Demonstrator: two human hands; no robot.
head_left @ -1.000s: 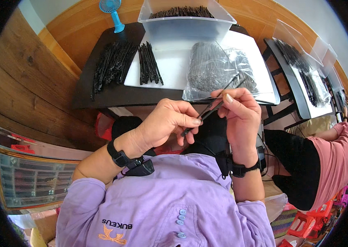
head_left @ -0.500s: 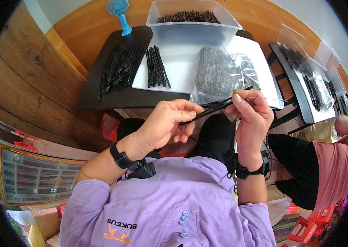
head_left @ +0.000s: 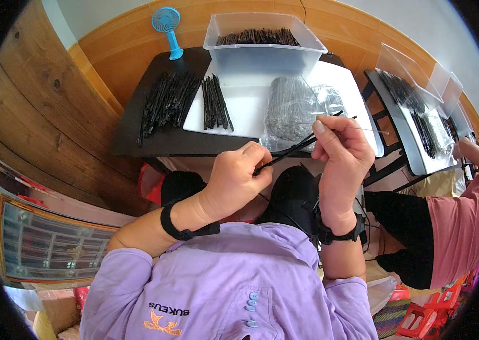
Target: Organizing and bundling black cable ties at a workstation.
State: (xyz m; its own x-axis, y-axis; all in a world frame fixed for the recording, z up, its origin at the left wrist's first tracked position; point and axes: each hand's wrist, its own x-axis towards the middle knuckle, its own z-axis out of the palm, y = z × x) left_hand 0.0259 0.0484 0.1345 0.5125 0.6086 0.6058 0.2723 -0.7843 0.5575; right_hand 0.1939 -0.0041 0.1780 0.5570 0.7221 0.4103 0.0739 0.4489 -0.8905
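Observation:
Over my lap I hold a few thin black sticks (head_left: 291, 149) at a slant. My left hand (head_left: 238, 177) is closed round their lower ends, its fingertips partly hidden. With thumb and forefinger, my right hand (head_left: 346, 156) pinches them near their upper ends, where the tips spread apart. A fine, pale wire-like strand (head_left: 372, 131) also passes through the right fingers. Beyond my hands, a clear plastic bag (head_left: 291, 105) packed with thin dark pieces lies on a white board (head_left: 248, 116). A small row of black sticks (head_left: 215, 105) rests on that board, left of the bag.
Left of the board, a larger heap of black sticks (head_left: 167, 106) covers part of the black table (head_left: 132, 139). A clear bin (head_left: 268, 59) of sticks and a blue fan (head_left: 172, 35) stand behind. At right, a person in pink (head_left: 456, 238) sits by another table (head_left: 418, 150).
My left fingers, looser before, have closed round the lower ends of the sticks. The right hand keeps its pinch. The whole view has shifted slightly. The person at right now reaches toward their table.

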